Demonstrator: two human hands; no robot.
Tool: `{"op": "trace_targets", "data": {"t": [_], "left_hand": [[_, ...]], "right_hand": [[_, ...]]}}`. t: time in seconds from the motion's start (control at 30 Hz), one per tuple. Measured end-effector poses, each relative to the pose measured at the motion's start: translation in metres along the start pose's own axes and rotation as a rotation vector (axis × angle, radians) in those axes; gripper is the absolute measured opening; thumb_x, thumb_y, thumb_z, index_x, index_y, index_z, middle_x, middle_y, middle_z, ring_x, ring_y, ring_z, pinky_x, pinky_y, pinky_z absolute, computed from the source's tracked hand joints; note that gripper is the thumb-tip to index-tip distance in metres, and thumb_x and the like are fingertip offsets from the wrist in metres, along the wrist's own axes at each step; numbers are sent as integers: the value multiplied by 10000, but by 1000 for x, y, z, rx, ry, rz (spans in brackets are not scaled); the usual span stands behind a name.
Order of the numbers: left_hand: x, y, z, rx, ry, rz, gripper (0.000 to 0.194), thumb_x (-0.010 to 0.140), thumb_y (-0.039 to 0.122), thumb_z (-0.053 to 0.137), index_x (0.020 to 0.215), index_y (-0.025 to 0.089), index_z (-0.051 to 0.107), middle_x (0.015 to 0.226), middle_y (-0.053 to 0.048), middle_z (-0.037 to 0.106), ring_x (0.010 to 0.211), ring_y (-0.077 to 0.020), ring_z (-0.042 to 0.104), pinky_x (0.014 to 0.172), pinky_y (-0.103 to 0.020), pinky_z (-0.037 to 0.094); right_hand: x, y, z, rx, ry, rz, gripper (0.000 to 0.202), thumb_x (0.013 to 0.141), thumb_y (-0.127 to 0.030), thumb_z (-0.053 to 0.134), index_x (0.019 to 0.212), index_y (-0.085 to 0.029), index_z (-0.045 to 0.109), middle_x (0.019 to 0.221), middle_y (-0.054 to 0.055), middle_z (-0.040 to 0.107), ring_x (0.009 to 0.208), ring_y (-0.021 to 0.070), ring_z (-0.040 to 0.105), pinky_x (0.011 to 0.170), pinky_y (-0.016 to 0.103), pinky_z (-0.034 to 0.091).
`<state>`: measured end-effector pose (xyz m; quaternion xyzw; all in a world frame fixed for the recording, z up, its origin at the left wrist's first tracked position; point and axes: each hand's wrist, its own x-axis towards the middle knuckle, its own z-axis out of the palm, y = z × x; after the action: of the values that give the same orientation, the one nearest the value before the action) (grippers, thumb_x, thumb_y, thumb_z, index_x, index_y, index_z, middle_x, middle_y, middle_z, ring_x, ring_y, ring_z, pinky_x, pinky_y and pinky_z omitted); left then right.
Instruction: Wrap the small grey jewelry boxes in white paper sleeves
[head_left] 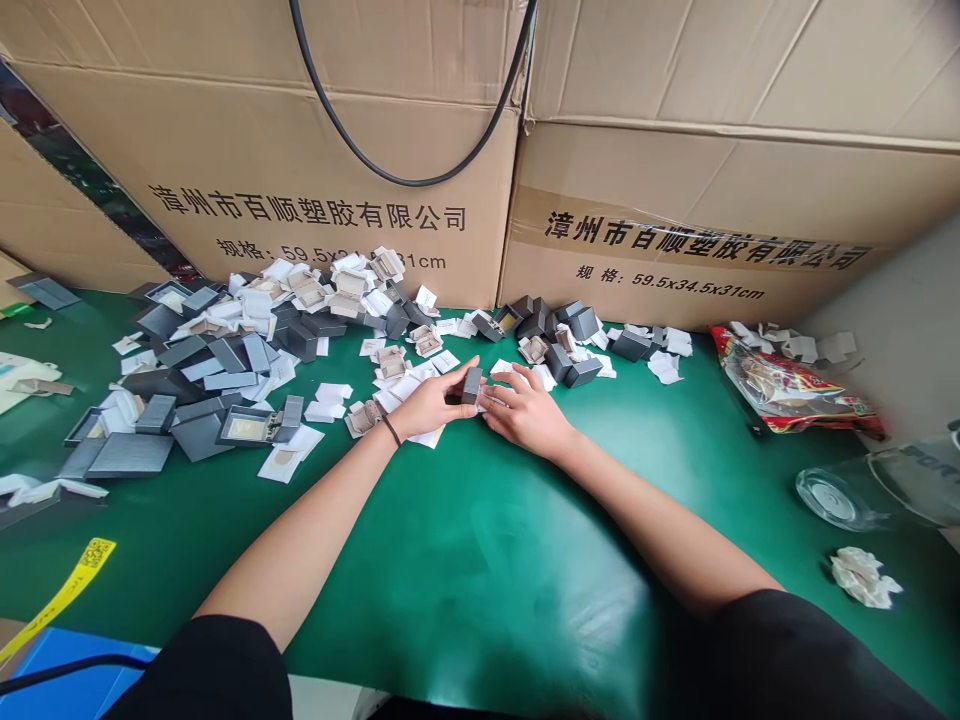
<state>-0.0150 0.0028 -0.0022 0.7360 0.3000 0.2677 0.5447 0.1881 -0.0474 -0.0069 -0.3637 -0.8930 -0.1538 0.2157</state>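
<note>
Between the thumb and fingers of my left hand [433, 405] is a small dark grey box [472, 384], held over the green table. My right hand [527, 410] meets it from the right, its fingers bent and closed close to the box's side. A pale bit shows at those fingertips, too small and covered to make out. Just left of and behind my hands lie white paper inserts [390, 362] and folded slips [328, 402]. Behind my right hand is a small cluster of dark grey boxes [562, 362], some with white inserts among them.
A large heap of grey boxes [199, 365] and white papers covers the left of the green table [465, 560]. Cardboard cartons [337, 140] stand behind, with a black cable [420, 183] hanging. Rightward are a red plastic bag [795, 385], a clear cup [840, 498] and crumpled paper [864, 577].
</note>
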Motion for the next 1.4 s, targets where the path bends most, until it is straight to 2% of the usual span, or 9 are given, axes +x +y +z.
{"op": "trace_targets", "data": {"t": [0.57, 0.77, 0.9, 1.03, 1.2, 1.3, 1.33, 1.4], "left_hand": [[-1, 2, 1, 41, -12, 0, 851, 727, 326, 644, 1430, 191, 184, 1373, -113, 442, 1215, -253, 467, 1023, -392, 366], [-3, 7, 4, 132, 7, 37, 812, 748, 332, 610, 1428, 173, 196, 1359, -116, 460, 1199, -233, 480, 1020, -371, 365], [-5, 13, 8, 246, 35, 41, 817, 728, 347, 621, 1419, 183, 220, 1327, -115, 489, 1162, -241, 508, 998, -374, 382], [-6, 16, 13, 354, 89, 1, 769, 721, 370, 621, 1388, 199, 278, 1266, -107, 535, 1141, -264, 516, 968, -394, 399], [-4, 14, 12, 392, 105, 9, 694, 735, 385, 597, 1351, 222, 321, 1311, -99, 487, 1151, -266, 502, 952, -393, 404], [-3, 12, 10, 388, 98, 20, 680, 748, 427, 572, 1343, 211, 323, 1248, -104, 531, 1110, -264, 527, 934, -396, 413], [-3, 12, 9, 394, 97, 20, 683, 744, 435, 573, 1340, 214, 326, 1232, -101, 541, 1099, -267, 531, 926, -397, 417], [-2, 12, 8, 418, 101, 6, 690, 729, 445, 584, 1335, 231, 334, 1233, -94, 539, 1088, -278, 533, 900, -402, 429]], "right_hand": [[0, -18, -1, 17, -136, 87, 332, 916, -238, 362, 1175, -141, 546, 1031, 115, 619, 1090, 241, 493, 1032, 480, 287], [-2, -26, -2, -18, -150, 137, 347, 923, -232, 348, 1203, -126, 524, 1104, 125, 598, 1135, 252, 470, 1024, 501, 293], [0, -32, -3, -33, -164, 186, 336, 908, -165, 358, 1194, -119, 528, 1106, 133, 603, 1147, 251, 477, 1012, 492, 311], [-1, -34, -2, -26, -178, 221, 349, 896, -158, 382, 1216, -129, 517, 1186, 133, 579, 1195, 245, 456, 995, 457, 346], [-9, -40, 0, -12, -145, 269, 433, 880, -158, 403, 1312, -143, 432, 1362, 107, 444, 1308, 231, 340, 1041, 430, 328], [-20, -52, -17, -19, -135, 227, 474, 864, -140, 395, 1337, -164, 404, 1423, 69, 362, 1350, 235, 256, 1085, 458, 276], [-26, -57, -29, -26, -129, 235, 472, 866, -139, 386, 1336, -174, 406, 1428, 58, 354, 1352, 237, 253, 1085, 467, 279], [-43, -65, -69, -34, -125, 243, 445, 868, -155, 400, 1309, -202, 442, 1417, 44, 374, 1346, 249, 265, 1072, 487, 305]]}}
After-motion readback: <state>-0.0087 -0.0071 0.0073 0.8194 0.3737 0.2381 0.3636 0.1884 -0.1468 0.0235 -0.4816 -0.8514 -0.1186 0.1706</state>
